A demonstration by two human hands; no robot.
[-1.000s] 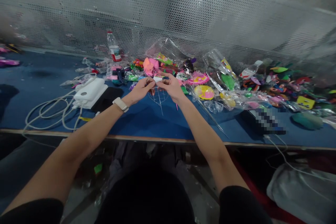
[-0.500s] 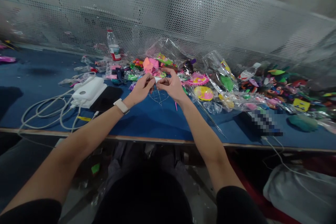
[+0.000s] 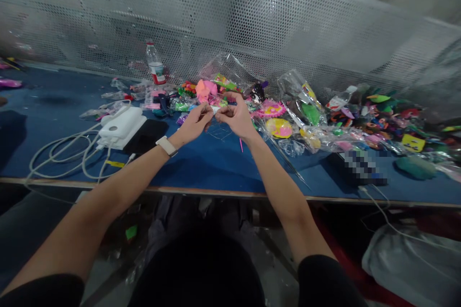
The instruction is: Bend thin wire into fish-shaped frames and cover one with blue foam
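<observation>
The left hand point(image 3: 196, 122) and right hand point(image 3: 237, 117) pinch a small white piece point(image 3: 215, 109); thin, curved wire point(image 3: 222, 139) shows nearer the blue bench's point(image 3: 216, 168) front edge.

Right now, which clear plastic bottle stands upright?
The red-capped clear plastic bottle, before the perforated grey metal panel on your left; the white-capped bottle on your right is tilted over.

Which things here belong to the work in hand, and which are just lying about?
Work in hand:
left hand
right hand
small white piece at their fingertips
thin wire frame

Apparently lying about:
red-capped bottle
white box
yellow-and-pink piece
</observation>
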